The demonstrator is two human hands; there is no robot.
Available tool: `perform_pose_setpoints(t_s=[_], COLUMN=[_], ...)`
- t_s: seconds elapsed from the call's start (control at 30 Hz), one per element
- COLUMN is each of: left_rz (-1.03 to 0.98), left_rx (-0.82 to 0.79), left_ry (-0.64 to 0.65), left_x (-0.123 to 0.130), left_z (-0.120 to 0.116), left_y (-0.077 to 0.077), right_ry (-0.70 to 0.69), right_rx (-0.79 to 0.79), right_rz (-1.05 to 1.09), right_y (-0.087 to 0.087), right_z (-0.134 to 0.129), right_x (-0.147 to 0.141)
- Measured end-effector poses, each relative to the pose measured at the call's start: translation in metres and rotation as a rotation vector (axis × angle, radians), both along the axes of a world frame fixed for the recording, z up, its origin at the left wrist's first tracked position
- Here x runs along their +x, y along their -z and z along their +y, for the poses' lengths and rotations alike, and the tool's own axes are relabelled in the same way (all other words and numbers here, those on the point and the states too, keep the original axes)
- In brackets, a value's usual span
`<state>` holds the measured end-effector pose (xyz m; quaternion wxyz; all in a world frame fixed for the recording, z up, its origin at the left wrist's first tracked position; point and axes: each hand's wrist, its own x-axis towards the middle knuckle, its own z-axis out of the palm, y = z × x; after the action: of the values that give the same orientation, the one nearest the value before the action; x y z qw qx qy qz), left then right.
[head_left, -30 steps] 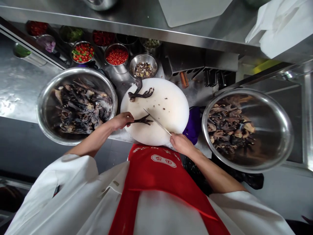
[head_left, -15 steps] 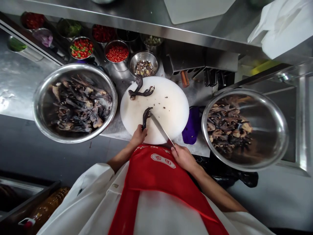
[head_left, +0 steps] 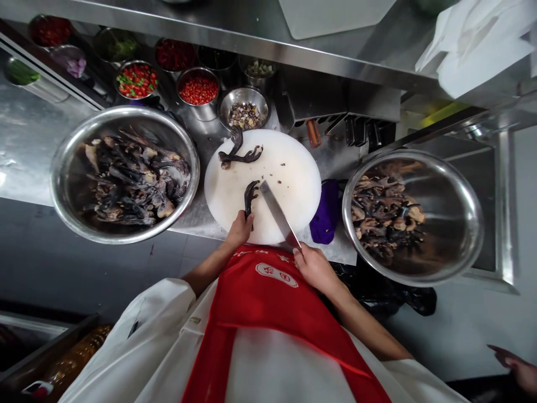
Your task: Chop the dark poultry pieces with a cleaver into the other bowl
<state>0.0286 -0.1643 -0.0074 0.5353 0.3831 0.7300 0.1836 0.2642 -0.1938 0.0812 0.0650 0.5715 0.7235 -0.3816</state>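
Observation:
My left hand point(head_left: 240, 229) is closed on a dark chicken foot point(head_left: 250, 196) at the lower left part of the round white cutting board point(head_left: 293, 162). In my right hand point(head_left: 314, 266) is the handle of a knife point(head_left: 279, 215); its blade lies over the board, tip close to the foot's toes but apart from them. More dark feet point(head_left: 241, 155) rest at the board's upper left, with small dark scraps point(head_left: 279, 181) right of them. The left steel bowl point(head_left: 59, 187) and the right steel bowl point(head_left: 478, 224) both hold dark feet.
Steel containers of red chopped peppers point(head_left: 198, 89) and other ingredients stand behind the board, beside a knife rack point(head_left: 335, 103). A purple cloth point(head_left: 325, 215) lies right of the board. Another person's hand point(head_left: 522, 372) shows at the lower right edge.
The knife blade has turned more upright and moved slightly away from the held foot's toes. Another person's hand has appeared at lower right. The whole view has shifted slightly.

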Motion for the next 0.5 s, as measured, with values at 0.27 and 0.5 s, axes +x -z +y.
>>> perform_pose_setpoints(t_s=[0.27,0.5], left_rz=[0.04,0.025], left_rx=[0.023,0.026], left_ry=[0.019,0.016], left_x=[0.0,-0.001], left_z=[-0.002,-0.004], left_y=[0.004,0.002], right_ry=[-0.028,0.004], right_rx=[-0.027,-0.107], right_rz=[-0.06,-0.014], right_y=[0.006,0.004], right_z=[-0.01,-0.005], right_x=[-0.009,-0.004])
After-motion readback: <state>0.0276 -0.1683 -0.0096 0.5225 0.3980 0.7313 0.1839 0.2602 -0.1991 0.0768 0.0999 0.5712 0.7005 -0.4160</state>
